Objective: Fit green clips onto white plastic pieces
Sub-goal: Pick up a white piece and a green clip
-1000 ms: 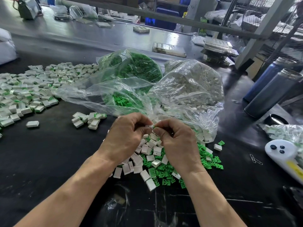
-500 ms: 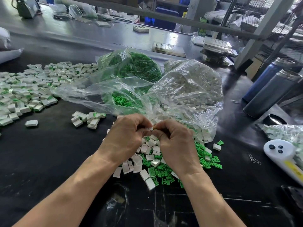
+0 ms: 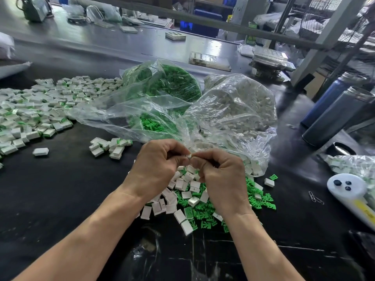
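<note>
Far left: heap of finished pieces (image 3: pixel 30 110) on black table (image 3: pixel 50 199). Left hand (image 3: pixel 157 169) and right hand (image 3: pixel 221 179), fingers curled, pinch one white piece (image 3: pixel 189 156) between them above loose white pieces and green clips (image 3: pixel 203 211). Bags (image 3: pixel 233 110) behind.

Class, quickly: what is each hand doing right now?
Left hand: fingers curled, pinching the small white piece.
Right hand: fingers curled, pinching the same piece.
</note>
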A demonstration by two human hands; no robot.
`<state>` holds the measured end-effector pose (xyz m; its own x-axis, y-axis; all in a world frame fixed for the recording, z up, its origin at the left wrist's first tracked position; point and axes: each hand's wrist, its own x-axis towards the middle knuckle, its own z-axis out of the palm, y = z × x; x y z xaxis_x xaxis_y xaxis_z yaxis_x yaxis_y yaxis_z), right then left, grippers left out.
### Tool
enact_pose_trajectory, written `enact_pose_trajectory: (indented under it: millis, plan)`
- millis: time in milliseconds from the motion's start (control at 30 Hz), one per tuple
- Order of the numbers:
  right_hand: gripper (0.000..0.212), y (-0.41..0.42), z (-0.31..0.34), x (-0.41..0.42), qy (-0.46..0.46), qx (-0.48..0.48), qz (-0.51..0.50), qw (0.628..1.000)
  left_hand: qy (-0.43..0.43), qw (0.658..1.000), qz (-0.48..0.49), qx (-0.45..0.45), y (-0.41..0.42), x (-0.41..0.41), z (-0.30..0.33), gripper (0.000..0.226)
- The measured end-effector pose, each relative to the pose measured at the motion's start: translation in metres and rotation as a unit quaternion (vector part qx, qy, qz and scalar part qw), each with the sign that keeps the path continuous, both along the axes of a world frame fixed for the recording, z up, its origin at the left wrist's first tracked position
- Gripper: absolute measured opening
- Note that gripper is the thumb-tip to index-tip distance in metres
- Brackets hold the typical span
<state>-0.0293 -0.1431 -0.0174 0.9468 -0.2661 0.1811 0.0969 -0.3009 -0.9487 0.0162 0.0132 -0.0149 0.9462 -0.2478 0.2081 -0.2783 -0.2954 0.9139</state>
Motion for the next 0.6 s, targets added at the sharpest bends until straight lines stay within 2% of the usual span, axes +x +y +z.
enact_pose_trajectory:
  millis: [233,433,600]
  plan:
    - [0.025,-0.0015,0.0006,-0.0007,0.016,0.021,0.024,0.999,0.013,1.0,-0.013,-0.009,0.0023,0.0012,0.0003,0.018]
    - [0.02,0.0003,0.0024,0.0024,0.008,0.113,0.027,0.993,0.014,0.999,0.002,-0.046,0.0019,0.0026,0.0021,0.015]
    - [0.059,0.0044,0.0037,0.0011,0.033,0.124,0.022,0.992,0.007,0.998,-0.029,-0.062,-0.0064,-0.0017,0.0025,0.01]
